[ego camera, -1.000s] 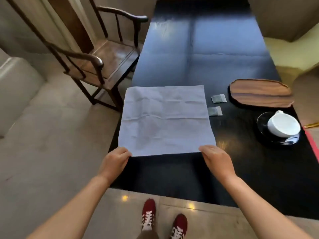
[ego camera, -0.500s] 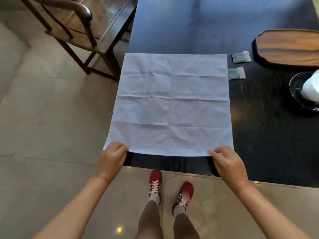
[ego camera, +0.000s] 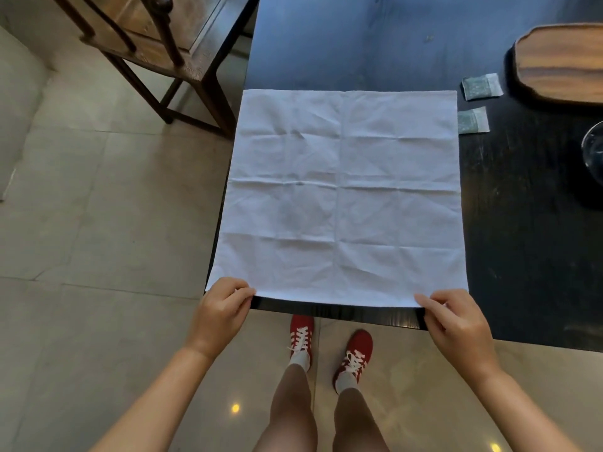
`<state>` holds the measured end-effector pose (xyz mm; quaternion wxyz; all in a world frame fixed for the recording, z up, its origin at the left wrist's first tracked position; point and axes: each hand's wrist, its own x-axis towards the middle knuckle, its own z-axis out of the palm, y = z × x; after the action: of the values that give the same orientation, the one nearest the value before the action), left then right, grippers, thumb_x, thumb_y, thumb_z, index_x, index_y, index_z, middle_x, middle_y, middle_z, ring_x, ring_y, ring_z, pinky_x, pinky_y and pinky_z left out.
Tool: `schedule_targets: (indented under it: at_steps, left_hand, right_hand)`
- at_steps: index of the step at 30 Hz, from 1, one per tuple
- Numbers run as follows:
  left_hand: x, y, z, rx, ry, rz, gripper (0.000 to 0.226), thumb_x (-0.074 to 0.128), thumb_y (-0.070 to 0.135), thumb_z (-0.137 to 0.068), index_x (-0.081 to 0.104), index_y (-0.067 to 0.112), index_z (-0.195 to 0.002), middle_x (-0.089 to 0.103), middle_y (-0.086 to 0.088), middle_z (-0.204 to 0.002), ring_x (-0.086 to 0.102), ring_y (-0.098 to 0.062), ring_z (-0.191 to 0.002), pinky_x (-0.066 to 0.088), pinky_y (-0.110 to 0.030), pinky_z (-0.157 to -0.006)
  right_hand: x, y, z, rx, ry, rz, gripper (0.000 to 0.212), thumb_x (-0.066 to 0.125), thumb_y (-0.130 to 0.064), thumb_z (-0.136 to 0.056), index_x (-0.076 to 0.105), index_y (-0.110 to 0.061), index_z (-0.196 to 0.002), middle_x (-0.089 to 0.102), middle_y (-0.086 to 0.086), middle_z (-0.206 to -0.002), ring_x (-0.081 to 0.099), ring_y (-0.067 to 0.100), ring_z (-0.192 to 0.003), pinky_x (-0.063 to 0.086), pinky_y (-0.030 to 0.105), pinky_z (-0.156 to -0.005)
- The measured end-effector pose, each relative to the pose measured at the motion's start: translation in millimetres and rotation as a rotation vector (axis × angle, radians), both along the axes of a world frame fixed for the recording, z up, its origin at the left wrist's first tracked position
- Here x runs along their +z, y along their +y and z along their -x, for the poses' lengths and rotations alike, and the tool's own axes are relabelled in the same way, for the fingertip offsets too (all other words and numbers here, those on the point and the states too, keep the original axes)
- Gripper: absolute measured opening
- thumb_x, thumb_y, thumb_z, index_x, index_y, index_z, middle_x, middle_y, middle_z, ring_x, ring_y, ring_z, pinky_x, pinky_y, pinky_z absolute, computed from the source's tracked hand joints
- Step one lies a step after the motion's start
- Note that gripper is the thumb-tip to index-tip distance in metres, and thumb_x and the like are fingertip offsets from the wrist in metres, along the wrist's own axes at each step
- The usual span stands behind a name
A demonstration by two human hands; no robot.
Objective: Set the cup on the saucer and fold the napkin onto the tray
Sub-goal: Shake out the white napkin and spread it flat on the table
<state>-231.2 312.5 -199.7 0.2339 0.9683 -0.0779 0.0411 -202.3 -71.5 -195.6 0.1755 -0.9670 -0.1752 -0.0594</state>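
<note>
Tray (ego camera: 561, 65) and saucer (ego camera: 592, 148) cropped by the right edge, chair (ego camera: 156, 37) by the top.

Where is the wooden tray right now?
In the head view, the wooden tray sits at the far right of the black table, beyond two small packets.

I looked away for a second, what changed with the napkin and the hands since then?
The view tilted down and closer. Both hands, left hand and right hand, still pinch the near corners of the napkin, which still lies spread flat, unfolded. The tray stayed empty.
</note>
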Motion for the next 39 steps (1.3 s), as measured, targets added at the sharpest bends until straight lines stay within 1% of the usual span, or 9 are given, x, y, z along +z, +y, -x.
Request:
schedule_targets:
  at_steps: [2, 3, 5, 8, 11, 19, 24, 33, 39]
  left_hand:
    - [3, -2, -1, 0.029, 0.004, 0.026, 0.024, 0.054, 0.022, -0.083, 0.070, 0.005, -0.086, 0.067, -0.008, -0.086, 0.061, -0.021, -0.084, 0.054, -0.039, -0.069]
    - [4, -7, -3, 0.053, -0.006, 0.030, 0.029, 0.054, 0.025, -0.083, 0.070, 0.005, -0.097, 0.068, -0.010, -0.099, 0.060, -0.022, -0.097, 0.053, -0.041, -0.081]
    - [5, -30, -18, 0.051, -0.013, 0.017, 0.046, 0.049, 0.026, -0.087, 0.053, 0.007, -0.128, 0.052, -0.012, -0.135, 0.040, -0.023, -0.131, 0.032, -0.043, -0.109]
    - [5, -88, -52, -0.026, 0.110, -0.121, 0.060, 0.033, 0.032, -0.094, 0.011, 0.019, -0.148, 0.011, -0.004, -0.156, 0.001, -0.019, -0.145, 0.001, -0.047, -0.115]
    - [-7, -127, -72, -0.065, 0.228, -0.289, 0.056, 0.022, 0.039, -0.095, 0.003, 0.029, -0.147, 0.001, -0.001, -0.156, -0.005, -0.021, -0.144, -0.005, -0.054, -0.113]
    - [-28, -67, -77, 0.099, 0.315, -0.324, 0.065, 0.019, 0.058, -0.088, -0.004, 0.038, -0.146, -0.010, 0.003, -0.157, -0.012, -0.017, -0.144, -0.011, -0.048, -0.113]
    - [-26, -15, -77, 0.230, 0.330, -0.308, 0.066, 0.019, 0.053, -0.087, 0.000, 0.032, -0.146, -0.003, 0.002, -0.157, -0.001, -0.016, -0.145, -0.005, -0.050, -0.113]
    - [-13, -17, -81, 0.241, 0.287, -0.257, 0.065, 0.016, 0.050, -0.090, 0.002, 0.024, -0.148, -0.001, -0.002, -0.157, 0.001, -0.017, -0.145, -0.014, -0.047, -0.112]
    - [-3, -88, -144, -0.104, 0.086, -0.282, 0.060, 0.028, 0.042, -0.094, 0.010, 0.025, -0.148, 0.005, -0.004, -0.157, 0.003, -0.020, -0.145, -0.008, -0.052, -0.112]
  right_hand:
    - [6, 5, 1, -0.057, 0.013, -0.031, 0.029, 0.049, -0.022, -0.082, 0.072, -0.004, -0.088, 0.064, 0.012, -0.076, 0.058, 0.028, -0.073, 0.045, 0.032, -0.067]
    - [9, 13, 0, -0.092, 0.018, -0.058, 0.031, 0.050, -0.026, -0.081, 0.070, -0.007, -0.093, 0.066, 0.012, -0.085, 0.058, 0.027, -0.083, 0.043, 0.034, -0.075]
    - [13, 40, -9, -0.129, 0.054, -0.119, 0.040, 0.047, -0.027, -0.084, 0.058, -0.011, -0.119, 0.063, 0.016, -0.115, 0.049, 0.026, -0.113, 0.034, 0.039, -0.097]
    - [12, 97, -34, -0.129, 0.171, -0.016, 0.056, 0.038, -0.026, -0.092, 0.022, -0.017, -0.145, 0.021, 0.010, -0.154, 0.010, 0.023, -0.143, 0.008, 0.044, -0.116]
    - [-5, 128, -48, -0.123, 0.333, 0.131, 0.061, 0.033, -0.032, -0.097, -0.002, -0.024, -0.146, -0.007, 0.001, -0.156, -0.015, 0.017, -0.143, -0.008, 0.042, -0.116]
    - [-18, 71, -52, -0.218, 0.385, 0.300, 0.065, 0.008, -0.052, -0.091, -0.013, -0.027, -0.146, -0.017, 0.000, -0.157, -0.016, 0.016, -0.143, -0.008, 0.043, -0.115]
    - [-9, 27, -60, -0.367, 0.381, 0.334, 0.068, 0.009, -0.050, -0.090, -0.001, -0.014, -0.147, 0.001, 0.008, -0.157, -0.003, 0.018, -0.144, 0.005, 0.049, -0.117]
    - [1, 33, -61, -0.420, 0.386, 0.317, 0.071, 0.010, -0.051, -0.088, 0.002, -0.013, -0.148, 0.002, 0.007, -0.158, -0.004, 0.017, -0.144, 0.000, 0.050, -0.117]
    - [4, 104, -123, -0.266, 0.230, 0.184, 0.060, 0.024, -0.036, -0.094, 0.007, -0.018, -0.148, -0.002, 0.002, -0.156, -0.005, 0.016, -0.144, -0.005, 0.045, -0.115]
